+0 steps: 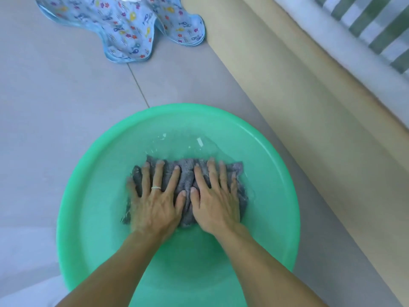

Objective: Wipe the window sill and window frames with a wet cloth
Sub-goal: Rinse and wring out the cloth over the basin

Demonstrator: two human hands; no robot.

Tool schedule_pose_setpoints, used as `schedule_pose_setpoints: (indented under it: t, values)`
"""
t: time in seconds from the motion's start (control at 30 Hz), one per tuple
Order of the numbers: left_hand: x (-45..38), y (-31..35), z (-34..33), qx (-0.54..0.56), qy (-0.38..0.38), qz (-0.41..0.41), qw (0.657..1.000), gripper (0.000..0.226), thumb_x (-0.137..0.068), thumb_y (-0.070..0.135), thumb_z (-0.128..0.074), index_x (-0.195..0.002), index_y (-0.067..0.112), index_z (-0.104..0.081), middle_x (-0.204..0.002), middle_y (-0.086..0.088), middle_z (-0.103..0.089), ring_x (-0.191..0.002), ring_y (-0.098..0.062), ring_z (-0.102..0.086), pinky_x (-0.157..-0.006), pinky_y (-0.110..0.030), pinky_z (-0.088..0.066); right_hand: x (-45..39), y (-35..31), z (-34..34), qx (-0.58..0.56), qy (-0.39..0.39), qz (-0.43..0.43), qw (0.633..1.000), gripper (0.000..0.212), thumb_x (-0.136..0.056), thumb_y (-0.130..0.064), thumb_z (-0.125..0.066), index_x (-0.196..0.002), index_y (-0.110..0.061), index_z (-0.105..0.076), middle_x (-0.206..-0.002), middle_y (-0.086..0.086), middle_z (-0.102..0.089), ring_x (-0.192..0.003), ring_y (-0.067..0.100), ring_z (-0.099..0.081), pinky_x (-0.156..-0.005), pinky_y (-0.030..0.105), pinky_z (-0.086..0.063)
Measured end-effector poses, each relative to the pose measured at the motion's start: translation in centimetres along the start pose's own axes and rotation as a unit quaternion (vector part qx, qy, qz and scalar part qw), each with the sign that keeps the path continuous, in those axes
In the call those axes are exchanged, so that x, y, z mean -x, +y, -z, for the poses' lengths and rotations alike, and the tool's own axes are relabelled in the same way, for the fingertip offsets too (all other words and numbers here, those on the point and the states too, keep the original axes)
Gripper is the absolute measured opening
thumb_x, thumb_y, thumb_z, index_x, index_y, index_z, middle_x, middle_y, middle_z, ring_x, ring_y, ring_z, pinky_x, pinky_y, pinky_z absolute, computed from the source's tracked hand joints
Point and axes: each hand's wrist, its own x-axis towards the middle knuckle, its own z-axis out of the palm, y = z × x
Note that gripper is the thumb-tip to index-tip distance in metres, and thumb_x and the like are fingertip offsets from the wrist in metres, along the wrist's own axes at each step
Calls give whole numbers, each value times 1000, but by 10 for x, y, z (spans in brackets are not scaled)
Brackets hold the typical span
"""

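Note:
A grey cloth [188, 173] lies bunched under shallow water in a round green basin [276, 165] on the tiled floor. My left hand [155, 200], with a ring on one finger, presses flat on the cloth's left half, fingers spread. My right hand [214, 196] presses flat on the right half, fingers straight. Both hands are partly in the water. The thumbs nearly meet over the middle of the cloth.
A blue fabric with a fish pattern [124, 27] drapes onto the floor at the top left. A beige wall [321, 111] runs diagonally on the right, with a white sill [354, 49] and green-striped bars [376, 23] at the top right.

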Motion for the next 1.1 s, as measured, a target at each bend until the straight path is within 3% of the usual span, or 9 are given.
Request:
schedule_pose_setpoints:
  t: [0.17,0.33,0.43,0.57,0.67,0.8,0.87,0.97,1.1]
  values:
    - [4,1,11,32,41,44,998,64,-83,61,-36,-137,32,-53,-142,-18,-47,-132,-43,-36,-101,-59,-28,4,-7,4,-7,125,-137,983,59,-75,-53,-71,-129,-30,-62,-149,15,-45,-140,36,-34,-108,55,-22]
    - [3,16,17,197,56,9,979,27,-96,40,-39,-87,20,-55,-90,-4,-57,-83,-36,-57,-63,-40,-42,-8,-41,13,-351,131,-250,893,13,-87,-13,-62,-95,-16,-72,-108,7,-64,-97,29,-58,-80,32,-42]
    - [-9,27,42,500,14,106,859,43,-105,41,-33,-74,21,-56,-70,7,-63,-75,-20,-66,-63,-32,-46,-22,-57,37,-535,115,-264,794,27,-90,-27,-65,-68,-11,-60,-69,3,-64,-68,24,-59,-63,31,-44]
    - [-5,32,75,618,-115,172,759,69,-104,48,-24,-59,10,-60,-45,-8,-56,-40,-18,-52,-39,-20,-39,-32,-62,54,-454,77,-242,854,53,-95,-54,-49,-73,-9,-67,-86,14,-71,-85,32,-63,-71,36,-43]
    - [-4,16,68,517,-136,154,831,59,-101,49,-38,-67,7,-61,-64,-12,-61,-60,-23,-56,-65,-32,-50,-35,-38,45,-253,147,-169,941,47,-98,-50,-43,-72,-15,-59,-89,15,-68,-87,37,-61,-66,38,-35]
    - [-4,-4,48,200,-28,137,970,41,-93,46,-50,-130,29,-45,-124,-8,-48,-116,-31,-47,-93,-44,-43,-21,-19,9,-60,200,-120,970,41,-86,-52,-50,-110,-21,-60,-116,14,-60,-107,36,-54,-79,44,-39]
    - [3,-7,39,154,9,141,978,46,-94,39,-50,-138,34,-39,-132,-9,-41,-120,-32,-40,-96,-46,-40,-8,-23,-5,-40,160,-120,979,48,-84,-50,-60,-124,-26,-58,-135,16,-52,-120,40,-48,-87,51,-41]
    - [3,-7,24,207,37,153,966,29,-97,30,-48,-126,27,-53,-117,-11,-52,-107,-34,-50,-85,-43,-45,-1,-41,-3,-98,123,-119,980,29,-85,-32,-69,-112,-24,-64,-117,12,-60,-102,35,-57,-70,40,-45]
    - [-9,5,31,471,43,176,863,34,-102,30,-46,-73,15,-53,-65,-4,-57,-65,-28,-54,-54,-35,-39,-20,-69,35,-477,62,-236,844,30,-102,-29,-48,-96,-5,-66,-100,18,-67,-95,34,-62,-66,31,-31]
